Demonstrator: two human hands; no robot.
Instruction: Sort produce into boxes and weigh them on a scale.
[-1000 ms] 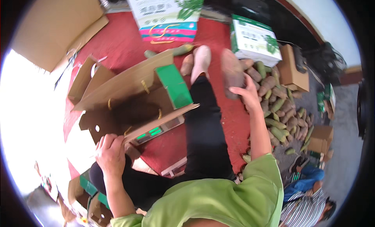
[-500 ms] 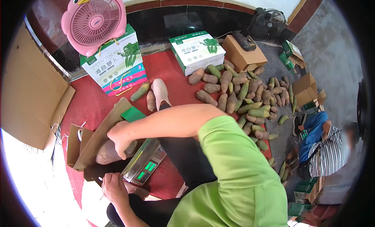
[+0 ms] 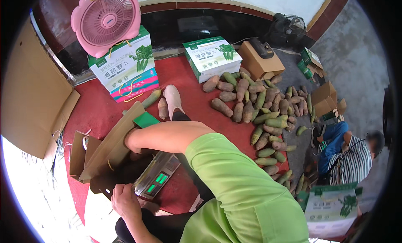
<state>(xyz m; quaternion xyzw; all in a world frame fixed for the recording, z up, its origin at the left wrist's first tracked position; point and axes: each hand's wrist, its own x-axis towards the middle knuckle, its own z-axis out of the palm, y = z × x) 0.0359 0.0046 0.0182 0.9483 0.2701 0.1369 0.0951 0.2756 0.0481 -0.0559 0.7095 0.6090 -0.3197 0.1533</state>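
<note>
An open cardboard box (image 3: 109,140) stands tilted on a digital scale (image 3: 167,165) with a lit green display. My left hand (image 3: 123,199) has its fingers closed round the edge of the box's dark near flap. My right hand (image 3: 133,143) reaches down inside the box; the raised side wall and shadow hide its fingers, and what they hold, if anything, cannot be seen. A green radish (image 3: 150,99) and a brownish, soil-coated radish (image 3: 163,108) lie on the red floor covering just beyond the box, beside my shoe.
A large heap of radishes (image 3: 264,107) spreads to the right. White-and-green cartons (image 3: 212,59) and a pink fan (image 3: 109,21) on stacked cartons stand at the back. A flattened cardboard sheet (image 3: 33,92) leans at left. Another person (image 3: 349,159) sits at far right near a carton (image 3: 331,211).
My right hand has gone deeper into the box, and the large brownish radish under it is out of sight. My left hand stays at the flap. A carton has appeared at lower right.
</note>
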